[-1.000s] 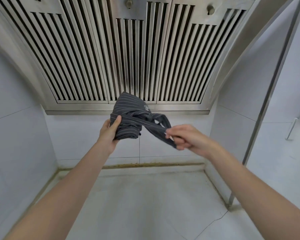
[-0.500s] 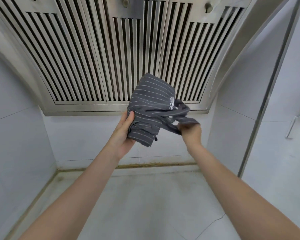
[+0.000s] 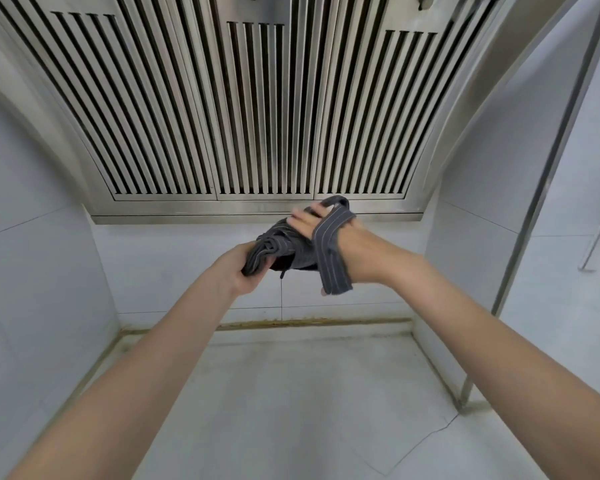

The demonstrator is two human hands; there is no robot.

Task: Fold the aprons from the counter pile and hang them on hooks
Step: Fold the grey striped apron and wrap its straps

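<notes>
A dark grey apron with thin white stripes is bundled into a tight roll, held up in front of the wall below the hood. My left hand grips the roll's left end from below. My right hand lies over the roll's right side, fingers spread. The apron's strap runs across the back of this hand and hangs down past the wrist. No hooks and no apron pile are in view.
A slatted stainless steel extraction hood hangs overhead. Below lies a white counter surface with a crack at its right, enclosed by white tiled walls. A steel post rises at the right, and a metal bracket is on the far right wall.
The bundle has dropped from in front of the hood slats to below its rim. My right hand has moved from beneath the apron onto its top, with the strap now wrapped over it.
</notes>
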